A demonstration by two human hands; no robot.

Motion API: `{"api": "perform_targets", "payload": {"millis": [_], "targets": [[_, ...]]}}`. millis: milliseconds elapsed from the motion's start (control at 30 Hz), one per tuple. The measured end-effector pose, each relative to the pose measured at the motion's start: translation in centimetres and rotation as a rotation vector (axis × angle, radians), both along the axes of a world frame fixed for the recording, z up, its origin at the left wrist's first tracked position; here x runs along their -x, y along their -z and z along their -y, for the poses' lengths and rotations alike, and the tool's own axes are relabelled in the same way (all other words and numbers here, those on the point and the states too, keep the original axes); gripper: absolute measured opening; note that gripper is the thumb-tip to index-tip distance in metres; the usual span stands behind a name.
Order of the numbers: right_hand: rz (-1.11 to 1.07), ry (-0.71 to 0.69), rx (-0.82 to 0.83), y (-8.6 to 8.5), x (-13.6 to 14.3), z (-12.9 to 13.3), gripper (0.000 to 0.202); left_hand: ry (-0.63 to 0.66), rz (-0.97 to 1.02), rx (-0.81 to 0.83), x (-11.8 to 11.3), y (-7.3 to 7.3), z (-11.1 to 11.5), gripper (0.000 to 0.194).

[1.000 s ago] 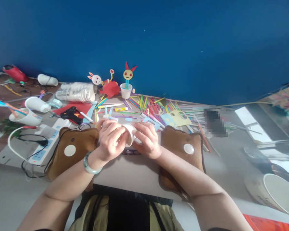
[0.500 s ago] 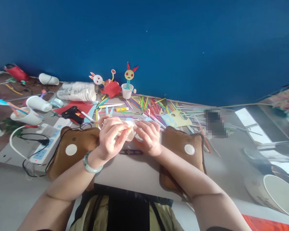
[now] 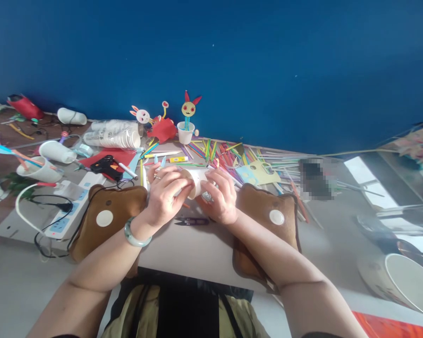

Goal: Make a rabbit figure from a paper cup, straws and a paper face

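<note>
Between my two hands is a white paper cup (image 3: 196,183), tilted on its side above the table. My left hand (image 3: 165,195), with a ring and a bracelet, has its fingers closed on the cup's left end. My right hand (image 3: 220,195) wraps round the cup's right side. Pale blue ear-like tips (image 3: 160,162) stick up behind my left fingers; what they belong to is hidden. Small dark scissors (image 3: 192,221) lie on the table just below the hands.
Brown cushions lie at left (image 3: 107,225) and right (image 3: 268,230). A power strip (image 3: 70,206), black glue gun (image 3: 107,166) and stacked cups (image 3: 113,134) are at left. Coloured sticks (image 3: 211,150) and a rabbit-eared figure in a cup (image 3: 188,110) stand behind. A large white bucket (image 3: 412,281) is at right.
The cup has turned between my hands, and more of its white side shows. My left fingers have shifted slightly, and the blue tips have moved a little.
</note>
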State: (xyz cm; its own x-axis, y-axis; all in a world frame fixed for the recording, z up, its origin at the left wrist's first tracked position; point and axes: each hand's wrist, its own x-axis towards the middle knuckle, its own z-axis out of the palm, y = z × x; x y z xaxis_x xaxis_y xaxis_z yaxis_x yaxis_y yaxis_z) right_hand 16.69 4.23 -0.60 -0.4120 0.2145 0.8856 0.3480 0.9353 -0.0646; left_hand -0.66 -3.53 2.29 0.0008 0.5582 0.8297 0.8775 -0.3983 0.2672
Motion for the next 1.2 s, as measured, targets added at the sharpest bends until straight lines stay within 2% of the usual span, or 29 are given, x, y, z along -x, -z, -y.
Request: {"api": "perform_targets", "payload": {"millis": [200,300,400,467,633,767,900,1033,1200], "targets": [[0.019,-0.018,0.051,0.3,-0.1,0.4,0.048,-0.018,0.002,0.001,-0.1,0.0,0.0,0.008],[-0.009,-0.051,0.158,0.0,-0.1,0.5,0.048,-0.013,0.023,0.019,-0.2,0.0,0.1,0.007],[-0.066,-0.089,0.274,-0.2,0.0,0.5,0.051,-0.012,0.040,0.022,-0.1,0.0,0.1,0.016],[-0.097,-0.110,0.296,-0.2,0.1,0.5,0.051,-0.012,0.041,0.016,-0.1,0.0,0.1,0.019],[-0.088,-0.100,0.250,0.0,0.0,0.4,0.052,0.007,0.029,-0.027,-0.1,-0.3,0.1,0.018],[-0.033,-0.008,0.132,0.3,-0.1,0.2,0.048,0.022,0.052,-0.005,-0.4,-0.6,0.5,0.012],[-0.035,0.035,0.002,1.0,-0.2,-0.1,0.042,0.103,0.087,0.044,-0.6,-0.5,0.7,0.008],[0.030,0.132,-0.074,2.0,-0.6,-0.4,0.034,0.218,0.312,0.220,-1.0,-0.3,0.8,0.010],[0.096,0.211,-0.134,2.0,-0.7,-0.2,0.033,0.394,0.915,0.597,-1.3,-0.7,0.7,0.022]]}}
